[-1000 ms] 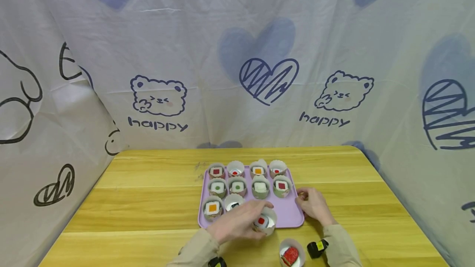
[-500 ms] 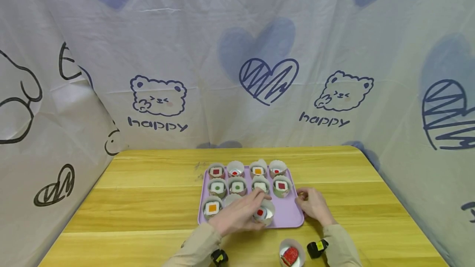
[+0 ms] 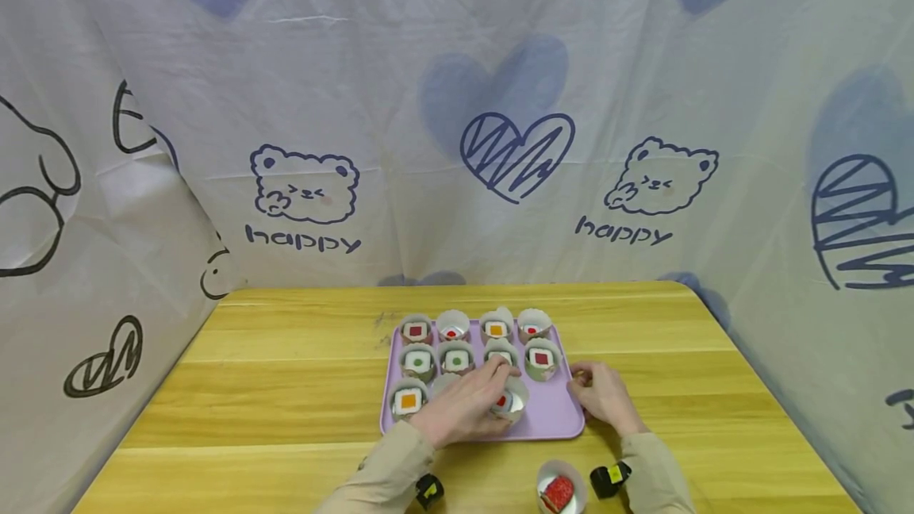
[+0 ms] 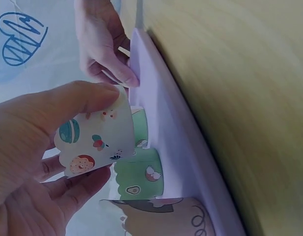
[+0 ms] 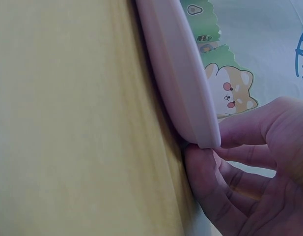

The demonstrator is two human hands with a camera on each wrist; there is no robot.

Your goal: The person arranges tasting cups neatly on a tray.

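Note:
My left hand [image 3: 462, 411] grips a patterned paper baking cup [image 4: 96, 142] between thumb and fingers. In the head view this cup is over the front row of a lilac tray [image 3: 555, 417]; I cannot tell whether its base touches. A white piece with a red centre, like a sushi roll, sits inside, partly hidden by my fingers. At the tray's right edge my right hand [image 3: 607, 397] pinches the rim; in the right wrist view the thumb and fingers of that hand [image 5: 249, 167] lie around the tray's edge.
Several paper cups with sushi-like pieces stand in rows on the tray, among them one with an orange-topped piece [image 3: 408, 400]. Another cup [image 3: 550, 468] with a red piece [image 3: 559, 492] stands on the wooden table [image 3: 286, 387] in front. A printed cloth [image 3: 428, 22] hangs behind.
My left hand has carried the cup from the tray's front edge slightly farther back over the front row; it has barely shifted in the last half second. The right hand has stayed at the rim.

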